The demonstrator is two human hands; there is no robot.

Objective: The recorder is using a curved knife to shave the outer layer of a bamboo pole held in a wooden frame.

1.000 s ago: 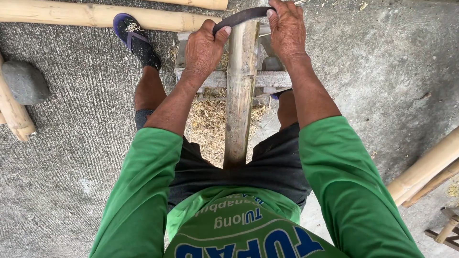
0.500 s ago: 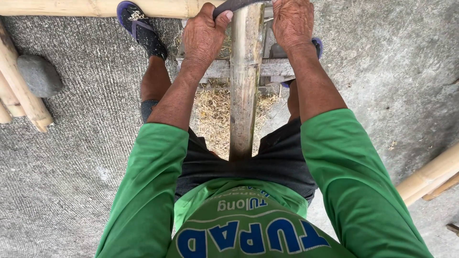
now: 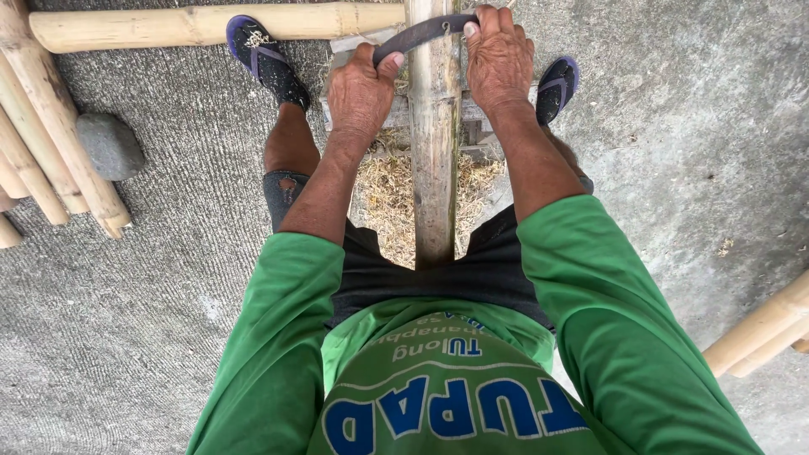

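A rough, grainy concrete floor [image 3: 152, 278] fills the scene, grey and pitted. A person in a smooth green long-sleeved shirt [image 3: 438, 371] and dark shorts straddles a long bamboo pole [image 3: 434, 143], pale tan and round, with faint lengthwise streaks, running straight out between the knees. More bamboo poles lie about: one thick, jointed length [image 3: 211, 25] across the top, a fanned bundle [image 3: 42, 152] at the left, and two ends [image 3: 758, 329] at the lower right. Beneath the central pole sits a heap of fine, straw-coloured shavings [image 3: 392, 198], and a worn wooden block [image 3: 400, 109] crosses under it. A rounded grey stone [image 3: 109, 145] rests near the bundle. Blue flip-flops [image 3: 261, 55] cover both feet. Across the top of the pole arches a dark, curved metal blade [image 3: 421, 34]. The left hand [image 3: 361, 97] has its grip wrapped tight round the blade's left end; the right hand [image 3: 497, 59] is closed over the right end, fingers curled down.
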